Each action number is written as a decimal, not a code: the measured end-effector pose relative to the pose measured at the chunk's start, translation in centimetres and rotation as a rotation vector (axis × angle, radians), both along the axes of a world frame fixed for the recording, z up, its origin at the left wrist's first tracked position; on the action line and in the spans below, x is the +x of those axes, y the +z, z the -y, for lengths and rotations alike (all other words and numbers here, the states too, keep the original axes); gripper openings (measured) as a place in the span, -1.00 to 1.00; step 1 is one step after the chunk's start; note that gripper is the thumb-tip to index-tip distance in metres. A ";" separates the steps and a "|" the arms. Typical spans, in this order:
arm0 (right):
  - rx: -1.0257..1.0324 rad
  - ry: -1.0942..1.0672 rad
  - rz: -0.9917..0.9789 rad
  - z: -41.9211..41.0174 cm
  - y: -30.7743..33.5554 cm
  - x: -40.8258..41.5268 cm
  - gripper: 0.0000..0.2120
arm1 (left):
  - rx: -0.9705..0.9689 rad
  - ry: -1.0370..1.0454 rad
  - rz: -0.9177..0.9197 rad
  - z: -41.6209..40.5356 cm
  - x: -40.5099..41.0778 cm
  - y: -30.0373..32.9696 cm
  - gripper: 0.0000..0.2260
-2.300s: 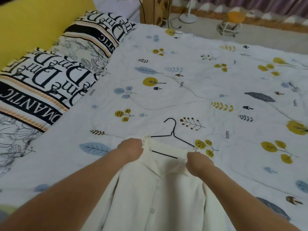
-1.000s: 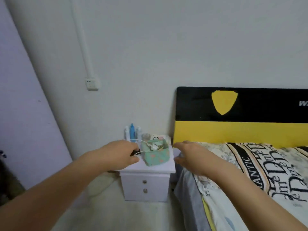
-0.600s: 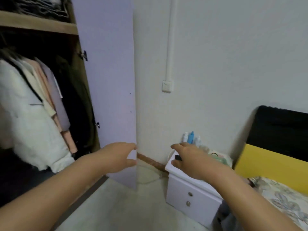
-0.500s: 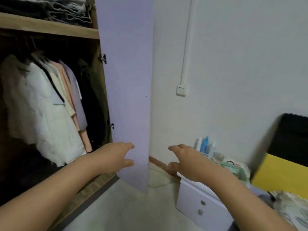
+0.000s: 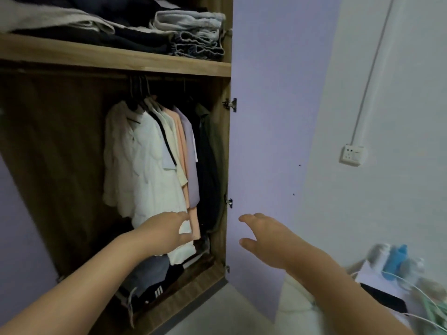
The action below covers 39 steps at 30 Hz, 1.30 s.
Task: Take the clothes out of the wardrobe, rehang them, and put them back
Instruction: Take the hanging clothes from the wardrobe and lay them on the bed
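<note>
From my head view, going left to right: the open wardrobe [image 5: 72, 165] fills the left half. Its rail sits under a wooden shelf [image 5: 116, 60] that carries folded clothes [image 5: 188, 32]. On the rail hangs one tight bunch of shirts [image 5: 154, 165]; I count about seven garments, from white at the left through cream, peach and lilac to two dark ones at the right, though the dark end is too dim to be sure. They hang straight down, long axis from 12 to 6 o'clock. A loose heap of clothes [image 5: 150, 276] lies on the wardrobe floor.

My left hand [image 5: 167, 232] is the nearer one: its grip is wide and empty, fingers straight, in front of the shirts' lower hems. The hanger hooks [image 5: 139, 90] lie at 12 o'clock from it, well above, so I judge the next move is a reach upward.

My right hand [image 5: 263, 236], one of two, is also spread and empty, in front of the lilac door [image 5: 271, 117], with the shirts at its 10 o'clock.

At far right I see one wall socket [image 5: 352, 154] and a blurred bedside table [image 5: 391, 281] with bottles.
</note>
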State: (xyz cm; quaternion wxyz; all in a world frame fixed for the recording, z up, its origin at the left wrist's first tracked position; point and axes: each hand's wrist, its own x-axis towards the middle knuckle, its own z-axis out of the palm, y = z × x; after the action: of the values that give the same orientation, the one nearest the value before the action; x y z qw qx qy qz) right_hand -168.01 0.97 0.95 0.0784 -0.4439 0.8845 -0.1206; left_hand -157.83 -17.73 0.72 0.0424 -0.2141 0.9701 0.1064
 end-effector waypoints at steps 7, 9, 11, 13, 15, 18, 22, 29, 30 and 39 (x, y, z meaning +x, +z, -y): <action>-0.041 0.129 0.004 8.2 0.6 -3.3 -0.54 | 0.122 0.202 -0.101 6.8 -3.0 -0.9 -0.50; -0.054 0.166 0.019 10.5 0.8 -4.9 -0.59 | 0.154 0.245 -0.133 8.3 -4.3 -1.2 -0.50; -0.079 0.204 0.038 12.6 0.9 -6.7 -0.61 | 0.173 0.283 -0.164 9.7 -5.7 -1.3 -0.52; -0.114 0.252 0.037 14.7 1.1 -8.9 -0.61 | 0.182 0.329 -0.182 11.2 -7.1 -1.3 -0.53; -0.144 0.289 0.025 16.8 1.6 -11.2 -0.59 | 0.182 0.386 -0.201 13.0 -8.4 -1.1 -0.53; -0.188 0.327 0.051 20.2 2.8 -14.6 -0.52 | 0.160 0.475 -0.250 15.7 -10.2 -0.4 -0.53; -0.292 0.403 0.141 25.0 3.7 -17.7 -0.52 | 0.097 0.556 -0.296 18.7 -11.6 0.5 -0.54; -0.519 0.406 0.485 34.3 4.5 -19.9 -0.46 | 0.085 0.640 -0.326 25.3 -13.2 1.2 -0.61; -0.543 0.406 0.496 35.6 4.6 -20.1 -0.45 | 0.075 0.641 -0.335 26.5 -13.4 1.4 -0.61; -0.669 0.374 0.524 45.3 6.2 -21.0 -0.39 | 0.014 0.584 -0.407 36.8 -14.1 4.5 -0.70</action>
State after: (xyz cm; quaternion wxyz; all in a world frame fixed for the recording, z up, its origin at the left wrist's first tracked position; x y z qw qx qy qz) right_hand -189.00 -44.36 7.17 0.1723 -0.5510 0.6521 -0.4914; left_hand -171.92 -54.53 5.26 -0.1826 -0.4563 0.8558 0.1612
